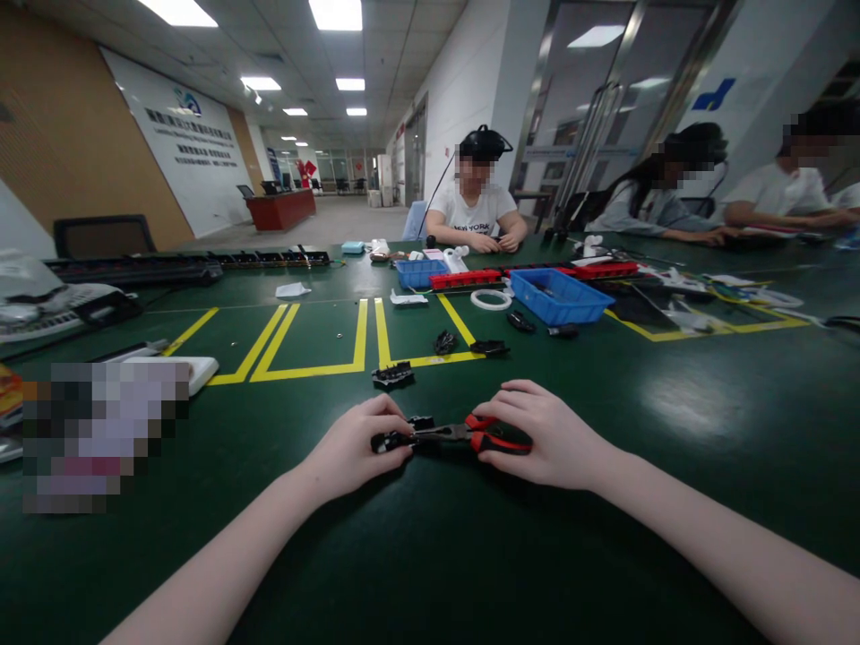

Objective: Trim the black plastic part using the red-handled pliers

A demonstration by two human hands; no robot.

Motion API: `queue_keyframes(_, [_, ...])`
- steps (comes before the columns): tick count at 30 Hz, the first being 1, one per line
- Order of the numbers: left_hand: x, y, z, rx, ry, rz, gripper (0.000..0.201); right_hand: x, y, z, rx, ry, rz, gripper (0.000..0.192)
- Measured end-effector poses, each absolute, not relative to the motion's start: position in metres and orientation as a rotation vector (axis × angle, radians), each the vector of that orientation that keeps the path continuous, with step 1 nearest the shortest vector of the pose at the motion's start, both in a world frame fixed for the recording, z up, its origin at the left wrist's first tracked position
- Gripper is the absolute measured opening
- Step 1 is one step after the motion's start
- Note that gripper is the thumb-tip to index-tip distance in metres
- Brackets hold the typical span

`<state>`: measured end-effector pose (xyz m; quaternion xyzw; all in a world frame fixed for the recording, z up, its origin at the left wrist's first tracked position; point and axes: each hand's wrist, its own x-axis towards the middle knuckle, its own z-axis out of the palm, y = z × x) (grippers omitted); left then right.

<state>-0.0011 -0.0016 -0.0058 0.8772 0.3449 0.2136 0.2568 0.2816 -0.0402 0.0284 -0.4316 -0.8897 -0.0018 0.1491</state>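
Note:
My left hand [359, 443] is closed around a small black plastic part [386, 441], with its fingers over much of it. In my right hand [537, 434] are pliers with red and black handles [501, 441], gripped by the fingers. The pliers' jaws point left and reach the black part at my left fingertips; whether they bite on it I cannot tell. Just beyond my left hand lies another black plastic piece [393, 374]. Farther off are a dark crumpled-looking piece [444, 341] and a flat black piece [490, 347].
A blue bin [561, 300] and a smaller blue tray [420, 273] stand ahead, near a long red strip [463, 279] and a white ring [490, 299]. Yellow tape [309, 369] marks the green table. A person [477, 202] sits opposite; others sit at right.

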Motion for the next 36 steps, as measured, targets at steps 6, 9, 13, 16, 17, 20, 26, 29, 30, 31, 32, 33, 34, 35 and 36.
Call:
queue_keyframes(6, [-0.001,-0.002,-0.002,2.401,0.921,0.574,0.019,0.288,-0.038,0.032,-1.207,-2.605,-0.072,0.038])
queue_keyframes(9, [-0.001,-0.002,-0.002,2.400,0.920,0.576,0.019,0.289,-0.037,0.033,-1.191,-2.613,-0.110,0.038])
queue_keyframes(13, [-0.002,-0.001,-0.002,2.405,0.903,0.589,0.020,0.289,-0.036,0.031,-1.164,-2.625,-0.147,0.037])
queue_keyframes(16, [-0.003,0.000,-0.002,2.416,0.891,0.610,0.020,0.290,-0.033,0.027,-1.118,-2.620,-0.191,0.036])
queue_keyframes(17, [-0.003,0.001,-0.002,2.418,0.879,0.610,0.020,0.290,-0.032,0.026,-1.108,-2.615,-0.204,0.036])
queue_keyframes(20, [-0.003,0.002,-0.002,2.425,0.870,0.634,0.021,0.292,-0.029,0.024,-1.083,-2.611,-0.228,0.037])
queue_keyframes(26, [-0.003,0.001,-0.001,2.430,0.902,0.588,0.020,0.291,-0.030,0.025,-1.085,-2.612,-0.226,0.037])
queue_keyframes(29, [-0.003,0.001,-0.001,2.420,0.902,0.582,0.021,0.291,-0.029,0.024,-1.103,-2.607,-0.187,0.036])
queue_keyframes(30, [-0.004,0.001,0.000,2.416,0.904,0.579,0.021,0.291,-0.029,0.023,-1.112,-2.598,-0.172,0.037])
queue_keyframes(31, [-0.004,0.001,0.000,2.411,0.906,0.577,0.021,0.292,-0.029,0.022,-1.120,-2.585,-0.155,0.037])
queue_keyframes(32, [-0.004,0.001,0.000,2.406,0.910,0.574,0.022,0.292,-0.028,0.021,-1.129,-2.570,-0.138,0.038])
queue_keyframes(33, [-0.004,0.001,0.000,2.403,0.913,0.570,0.022,0.292,-0.028,0.021,-1.137,-2.555,-0.122,0.038])
queue_keyframes(34, [-0.004,0.001,0.001,2.399,0.917,0.566,0.022,0.292,-0.028,0.020,-1.143,-2.543,-0.106,0.039])
queue_keyframes(35, [-0.003,0.000,0.001,2.395,0.920,0.561,0.021,0.292,-0.028,0.020,-1.147,-2.535,-0.093,0.039])
queue_keyframes(36, [-0.003,0.000,0.001,2.392,0.924,0.557,0.021,0.292,-0.028,0.020,-1.151,-2.530,-0.082,0.039])
